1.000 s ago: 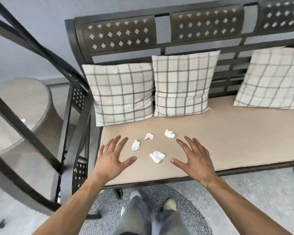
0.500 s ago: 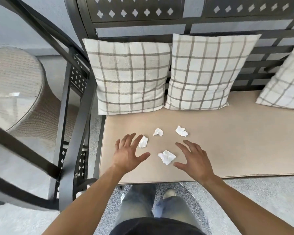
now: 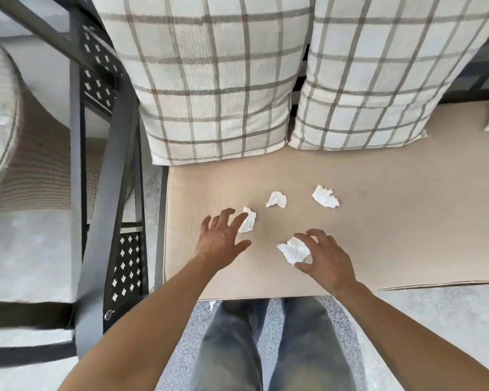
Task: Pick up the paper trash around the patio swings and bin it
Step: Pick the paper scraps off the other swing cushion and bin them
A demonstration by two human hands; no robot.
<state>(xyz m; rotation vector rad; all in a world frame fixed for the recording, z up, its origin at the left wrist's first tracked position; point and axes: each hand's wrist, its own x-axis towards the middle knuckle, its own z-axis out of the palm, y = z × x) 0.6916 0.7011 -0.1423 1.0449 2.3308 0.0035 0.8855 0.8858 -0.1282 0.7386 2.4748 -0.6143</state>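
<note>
a home patio, an outdoor sitting spot. beyond the left hand (image 3: pixel 223 241) and right hand (image 3: pixel 326 259) runs a swing seat with a tan cushion (image 3: pixel 378 221), two plaid pillows (image 3: pixel 215 80) propped at its back. left of the left hand stands the swing's dark metal frame (image 3: pixel 108 221) with star-shaped cutouts, and further left a round wicker table (image 3: pixel 26 153) (glass on top, it seems). below the hands lies speckled grey paving (image 3: pixel 435 311).
</note>
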